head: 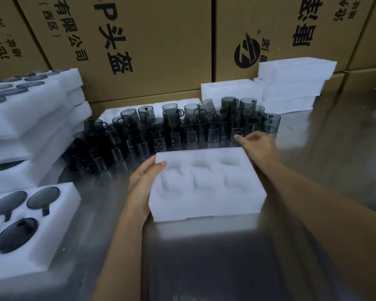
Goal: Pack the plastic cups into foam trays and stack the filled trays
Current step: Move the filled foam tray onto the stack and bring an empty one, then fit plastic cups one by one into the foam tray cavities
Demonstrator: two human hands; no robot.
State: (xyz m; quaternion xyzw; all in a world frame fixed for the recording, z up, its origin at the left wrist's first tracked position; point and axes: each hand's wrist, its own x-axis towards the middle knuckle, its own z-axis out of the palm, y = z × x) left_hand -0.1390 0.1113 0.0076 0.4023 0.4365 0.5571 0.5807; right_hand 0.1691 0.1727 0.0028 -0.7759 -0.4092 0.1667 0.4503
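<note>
Nearest the camera, a bare stretch of the reflective metal desk (pixel 204 268) carries both forearms, which enter from the bottom edge. At the near left, a filled foam tray (pixel 52 242) lies flat on the desk; its round recesses hold dark, smoke-tinted cups seen from above. At centre, an empty foam tray (pixel 206 187) sits on the desk with its moulded recesses facing up and unoccupied. The left hand (pixel 144 181) grasps this tray at its left edge: the thumb lies over the top surface near the far-left corner and the fingers run along the left side wall. The right hand (pixel 255 146) is at the tray's far-right corner, fingers loosely curled and the index finger pointing left toward the cups; it is blurred, and it grasps nothing visible. Just beyond the empty tray, a long cluster of plastic cups (pixel 174 127) stands across the desk, many nested in short stacks, a few tilted. To the left, a stack of filled trays (pixel 30 127) rises beside the cluster. Behind the cups, a flat foam sheet (pixel 109 112) lies on the desk, and to the far right stands a stack of empty trays (pixel 291 85). Printed cardboard boxes (pixel 161 40) form the rear wall.
</note>
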